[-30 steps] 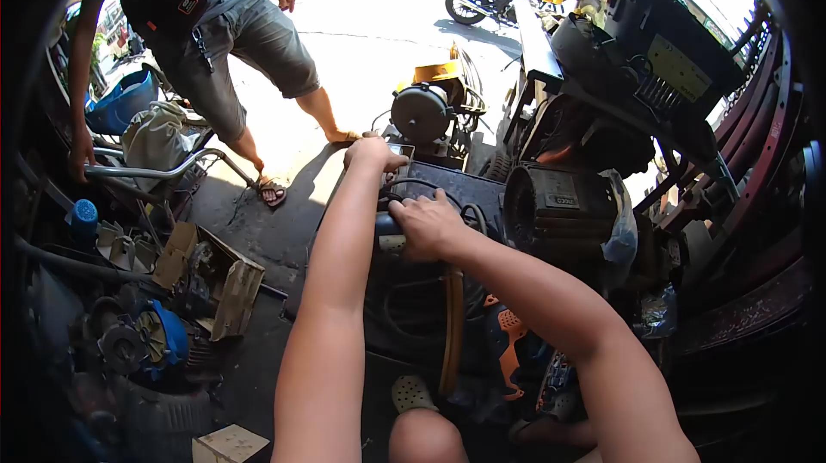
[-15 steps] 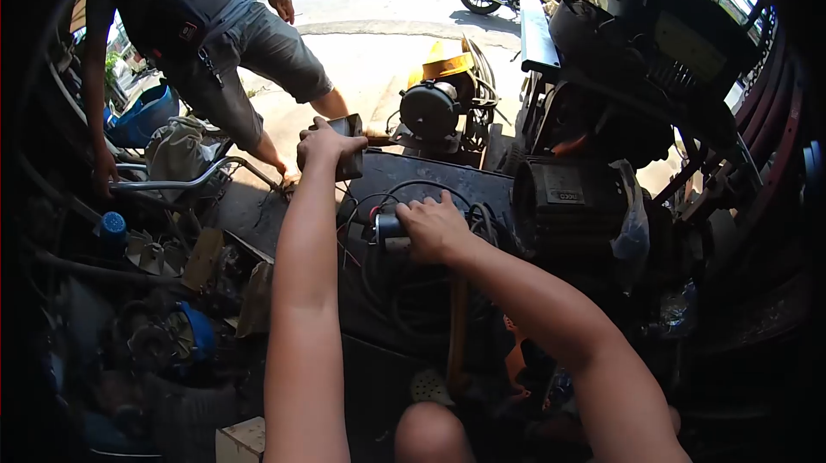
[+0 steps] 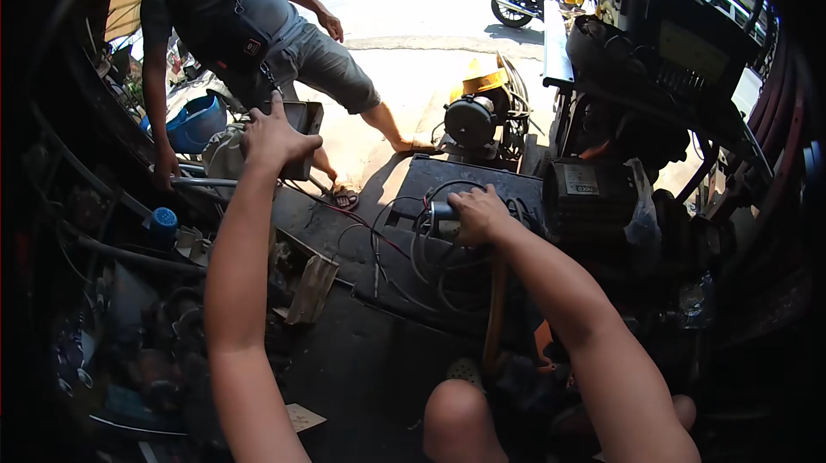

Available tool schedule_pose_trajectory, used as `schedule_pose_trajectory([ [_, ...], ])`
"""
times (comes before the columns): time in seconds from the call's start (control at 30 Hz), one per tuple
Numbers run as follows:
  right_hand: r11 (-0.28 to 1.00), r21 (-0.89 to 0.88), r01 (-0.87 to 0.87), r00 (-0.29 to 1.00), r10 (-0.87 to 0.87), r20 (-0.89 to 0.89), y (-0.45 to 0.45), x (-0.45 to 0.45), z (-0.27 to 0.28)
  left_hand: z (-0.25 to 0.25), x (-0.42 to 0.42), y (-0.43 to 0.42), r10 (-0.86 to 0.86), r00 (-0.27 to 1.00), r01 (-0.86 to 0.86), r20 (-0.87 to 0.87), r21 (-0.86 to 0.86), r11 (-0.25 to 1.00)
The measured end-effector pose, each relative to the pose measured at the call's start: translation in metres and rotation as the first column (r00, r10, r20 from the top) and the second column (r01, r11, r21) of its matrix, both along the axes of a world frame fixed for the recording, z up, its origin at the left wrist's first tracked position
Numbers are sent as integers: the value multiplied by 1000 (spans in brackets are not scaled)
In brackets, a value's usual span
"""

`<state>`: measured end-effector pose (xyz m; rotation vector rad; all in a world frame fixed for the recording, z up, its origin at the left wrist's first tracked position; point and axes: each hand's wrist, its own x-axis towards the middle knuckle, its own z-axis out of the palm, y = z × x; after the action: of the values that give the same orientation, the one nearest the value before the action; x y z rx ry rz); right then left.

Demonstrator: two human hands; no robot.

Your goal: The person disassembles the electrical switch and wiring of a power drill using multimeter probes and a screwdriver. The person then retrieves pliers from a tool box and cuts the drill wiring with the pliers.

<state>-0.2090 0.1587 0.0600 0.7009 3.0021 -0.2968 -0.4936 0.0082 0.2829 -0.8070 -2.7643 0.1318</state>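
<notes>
My left hand (image 3: 274, 138) is raised at the left and grips a dark box-shaped device (image 3: 308, 126), its thumb and fingers round the edges. Red and black wires (image 3: 366, 226) run below it towards the bench. My right hand (image 3: 483, 217) is closed round a silver-grey cylinder (image 3: 441, 212), whose left end sticks out past the fingers. Coiled dark cables (image 3: 422, 243) lie under and beside that cylinder, at the edge of a dark bench top (image 3: 447, 172). What the device's front shows is hidden from me.
A large motor (image 3: 578, 192) stands right of the bench. Behind is a round dark machine (image 3: 470, 123) with yellow parts. At the left a person (image 3: 258, 41) stands near a blue bucket (image 3: 196, 126) and a metal tube. A wood block (image 3: 311, 289) and parts clutter the lower left.
My left hand, with the box-shaped device, has moved left relative to the bench and right hand. The view has shifted left. My right hand still grips the cylinder.
</notes>
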Motion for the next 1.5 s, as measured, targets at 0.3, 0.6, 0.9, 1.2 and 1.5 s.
schedule_pose_trajectory([
  [0.3,983,-167,75,987,-97,-125,15,6,0,105,-41,-102,224,922,-217,-316,57,974],
  [0.6,990,-130,58,998,-56,21,15,-17,6,265,-87,-231,281,676,-277,-681,119,954],
  [0.9,981,42,189,973,-193,124,-24,-43,8,484,-160,-410,21,758,168,-652,226,960],
  [1.2,913,-333,-237,848,27,-530,-149,-122,-9,467,-68,-371,-118,677,308,-727,133,942],
  [1.5,914,-333,-231,320,-252,-913,-76,-98,240,389,2,-339,-225,953,285,-200,358,889],
])
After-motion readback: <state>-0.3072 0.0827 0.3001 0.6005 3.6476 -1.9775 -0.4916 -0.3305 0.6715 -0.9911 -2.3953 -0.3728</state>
